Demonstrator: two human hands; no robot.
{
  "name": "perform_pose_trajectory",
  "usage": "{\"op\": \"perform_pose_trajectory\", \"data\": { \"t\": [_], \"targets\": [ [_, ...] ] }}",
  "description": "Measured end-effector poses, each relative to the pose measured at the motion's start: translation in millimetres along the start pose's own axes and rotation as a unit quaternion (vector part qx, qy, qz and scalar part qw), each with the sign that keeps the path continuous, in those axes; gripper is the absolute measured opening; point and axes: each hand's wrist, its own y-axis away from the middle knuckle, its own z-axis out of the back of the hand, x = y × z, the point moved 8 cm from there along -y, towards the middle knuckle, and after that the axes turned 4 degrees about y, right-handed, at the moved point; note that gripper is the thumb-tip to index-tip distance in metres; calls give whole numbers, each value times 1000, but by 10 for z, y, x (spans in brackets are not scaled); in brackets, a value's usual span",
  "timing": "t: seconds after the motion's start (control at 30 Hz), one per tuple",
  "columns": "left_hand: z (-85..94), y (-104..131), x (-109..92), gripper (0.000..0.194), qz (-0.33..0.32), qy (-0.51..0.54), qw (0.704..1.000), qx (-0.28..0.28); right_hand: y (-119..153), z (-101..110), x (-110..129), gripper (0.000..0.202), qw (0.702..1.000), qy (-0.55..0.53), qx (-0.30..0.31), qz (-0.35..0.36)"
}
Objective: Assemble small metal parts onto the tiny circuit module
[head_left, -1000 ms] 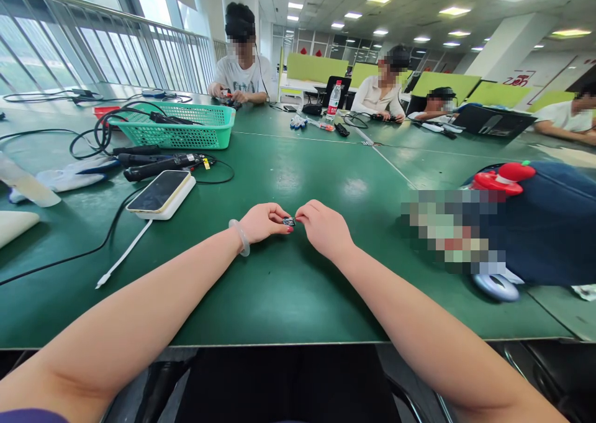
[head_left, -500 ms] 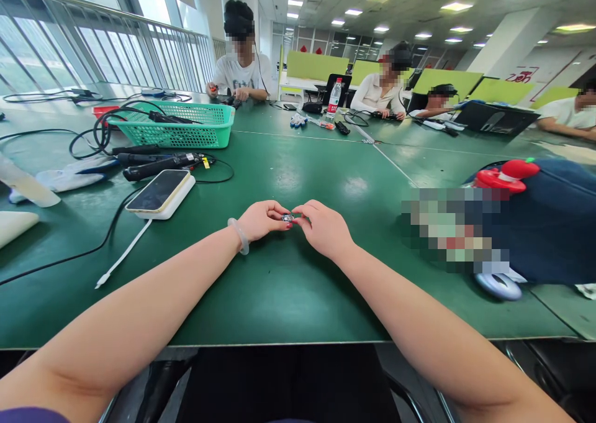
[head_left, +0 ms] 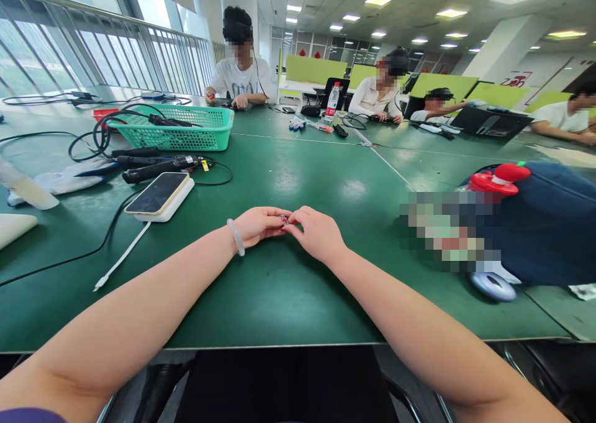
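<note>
My left hand [head_left: 257, 225] and my right hand [head_left: 316, 232] meet fingertip to fingertip just above the green table [head_left: 298, 299]. Between their pinched fingers sits a small dark-and-silver patterned object [head_left: 284, 220], mostly covered by the fingertips; its kind is too small to make out. Both hands are closed on it. A pale bangle [head_left: 236, 237] circles my left wrist. Left of my hands, a phone [head_left: 158, 194] lies on a white block with a white cable [head_left: 123, 255] trailing from it.
A green basket [head_left: 181, 138] with black cables stands at the left back, with black handled tools [head_left: 161, 168] before it. At right lie a dark blue bag [head_left: 549, 224] and a purple round item [head_left: 493, 286]. Farther off are a water bottle [head_left: 332, 103] and several seated people.
My fingers have closed further around the small object, so less of it shows, and it has turned. The view has shifted slightly.
</note>
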Motion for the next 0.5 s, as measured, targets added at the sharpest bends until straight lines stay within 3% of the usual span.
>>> {"op": "perform_pose_trajectory", "data": {
  "t": [0.1,0.17,0.2,0.27,0.33,0.43,0.5],
  "targets": [
    [167,-17,-95,23,-35,-58,996,-61,-9,-7,-46,25,1000,-9,-6,-5],
    [416,11,-261,26,-81,-194,965,-155,-13,-1,-128,26,999,-22,-6,-28],
    [562,57,-393,28,-110,-293,924,-218,-14,1,-176,26,999,-31,-2,-41],
    [814,178,-661,24,-145,-477,801,-331,-15,4,-261,26,997,-47,6,-64],
    [1050,254,-815,19,-118,-574,712,-388,-15,-1,-324,25,995,-54,15,-81],
    [1365,330,-919,19,-56,-605,669,-429,-17,-19,-366,23,994,-53,21,-89],
    [1463,334,-937,16,-41,-608,671,-421,-19,-38,-363,23,995,-53,23,-87]
  ]
}}
